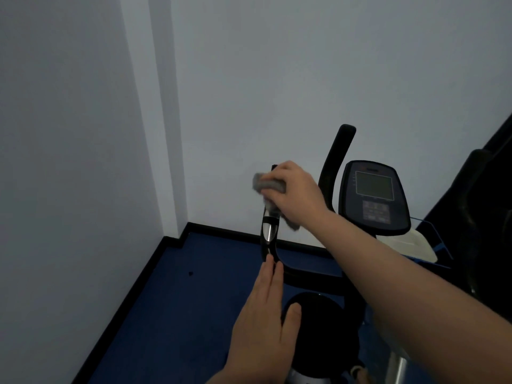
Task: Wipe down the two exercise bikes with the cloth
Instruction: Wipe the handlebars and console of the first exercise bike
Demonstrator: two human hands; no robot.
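Note:
An exercise bike with black handlebars stands in a room corner. My right hand grips a grey cloth wrapped around the top of the left handlebar, which has a silver sensor plate. My left hand lies with straight fingers along the lower bend of that handlebar, fingertips touching it. The bike's console with a grey screen sits to the right, and the right handlebar rises behind it. A second dark machine shows partly at the right edge.
White walls meet in a corner at the left behind the bike. Blue floor with a black skirting strip lies below. A white object lies on a blue-edged surface behind the console. A small dark speck sits on the floor.

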